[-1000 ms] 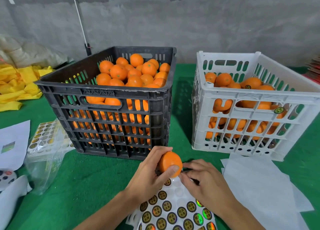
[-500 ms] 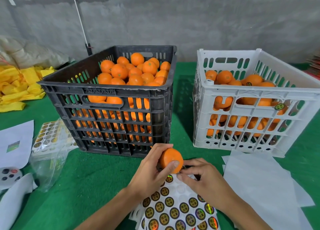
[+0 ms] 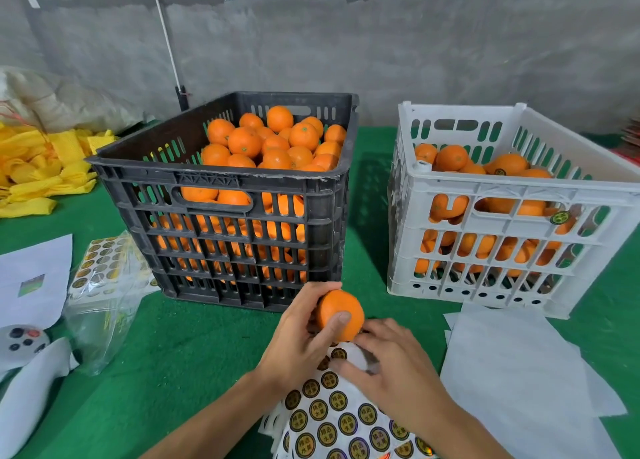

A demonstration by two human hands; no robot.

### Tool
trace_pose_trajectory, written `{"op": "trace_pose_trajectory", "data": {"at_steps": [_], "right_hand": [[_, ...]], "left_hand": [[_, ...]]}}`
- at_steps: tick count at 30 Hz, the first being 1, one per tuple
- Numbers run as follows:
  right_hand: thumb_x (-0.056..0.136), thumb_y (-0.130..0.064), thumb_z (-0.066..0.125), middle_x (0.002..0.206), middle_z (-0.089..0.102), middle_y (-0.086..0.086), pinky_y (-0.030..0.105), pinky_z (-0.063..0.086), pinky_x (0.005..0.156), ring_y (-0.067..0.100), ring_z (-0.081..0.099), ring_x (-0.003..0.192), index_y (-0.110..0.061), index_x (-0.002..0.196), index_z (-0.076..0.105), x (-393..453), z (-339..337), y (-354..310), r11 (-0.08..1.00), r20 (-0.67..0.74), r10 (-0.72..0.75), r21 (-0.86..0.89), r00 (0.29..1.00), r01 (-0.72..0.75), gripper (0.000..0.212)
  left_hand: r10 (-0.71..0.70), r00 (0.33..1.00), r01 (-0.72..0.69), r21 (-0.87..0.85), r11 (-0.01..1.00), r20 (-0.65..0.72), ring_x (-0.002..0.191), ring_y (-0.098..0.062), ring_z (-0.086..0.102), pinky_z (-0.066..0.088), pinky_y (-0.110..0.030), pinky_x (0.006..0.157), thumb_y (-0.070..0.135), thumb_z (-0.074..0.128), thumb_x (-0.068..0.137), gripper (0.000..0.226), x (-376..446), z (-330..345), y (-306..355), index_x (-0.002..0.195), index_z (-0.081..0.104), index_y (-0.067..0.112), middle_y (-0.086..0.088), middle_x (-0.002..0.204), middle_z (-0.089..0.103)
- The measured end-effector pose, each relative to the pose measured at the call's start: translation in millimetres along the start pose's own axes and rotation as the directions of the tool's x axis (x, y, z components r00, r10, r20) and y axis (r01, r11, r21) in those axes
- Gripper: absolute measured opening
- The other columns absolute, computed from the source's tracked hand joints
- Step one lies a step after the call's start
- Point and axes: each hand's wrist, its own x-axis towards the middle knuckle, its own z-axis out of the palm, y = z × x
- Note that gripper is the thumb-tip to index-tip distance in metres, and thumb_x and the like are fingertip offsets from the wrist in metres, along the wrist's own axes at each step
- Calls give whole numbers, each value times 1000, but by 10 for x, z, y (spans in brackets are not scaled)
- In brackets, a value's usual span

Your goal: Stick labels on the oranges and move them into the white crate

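over the label sheet (image 3: 332, 413) our left hand (image 3: 298, 347) grips an orange (image 3: 340, 316); right hand (image 3: 391, 365) picks at a sticker, grip unclear; it may tear or fold.

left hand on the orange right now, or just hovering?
Touching. The head view shows the left hand gripping the orange: thumb pressed on its front, fingers curled behind it, no gap.

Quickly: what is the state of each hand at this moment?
Left hand: grips the orange.
Right hand: on the label sheet, fingers curled; whether it pinches a label cannot be told.
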Motion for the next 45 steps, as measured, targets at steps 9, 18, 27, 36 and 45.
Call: {"op": "trace_pose_trajectory", "data": {"at_steps": [9,18,27,36,45], "right_hand": [[90,-65,60,109,55,-28,23,31,92,1,39,102,-43,120,71,99,94,-83,1000,-15,17,25,1000,-17,39],[96,-48,60,98,64,-23,26,43,86,2,51,90,-34,98,75,-19,35,-178,993,-195,-118,5,974,121,21],[103,-43,55,97,63,-7,18,49,80,16,64,97,-38,106,77,41,-134,-191,813,-349,173,578,921,66,23],[97,-72,34,141,38,-31,28,44,105,-2,44,126,-47,156,22,13,-21,-91,979,-258,114,192,959,-65,65],[103,-53,48,166,26,-16,24,27,122,2,25,151,-22,160,32,50,-24,-60,967,-324,-248,-142,913,212,67]], "left_hand": [[27,994,-33,-64,997,-103,109,-18,65,57,-24,78,60,56,101,42,-8,-13,51,136,57,35,8,127,59],[35,991,-38,-20,999,-126,112,-17,64,54,-22,85,61,52,103,39,-3,-18,37,135,55,39,12,125,59],[63,997,-65,-34,997,-45,105,-22,65,57,-26,80,54,55,105,36,10,-10,45,136,55,36,8,123,58],[46,997,-47,-12,999,-64,112,-21,65,58,-28,84,54,54,105,36,-6,-17,60,137,55,36,8,128,59],[-105,988,87,-154,984,-115,110,-20,70,62,-47,88,67,56,98,43,37,-16,267,130,65,40,7,124,69]]}}
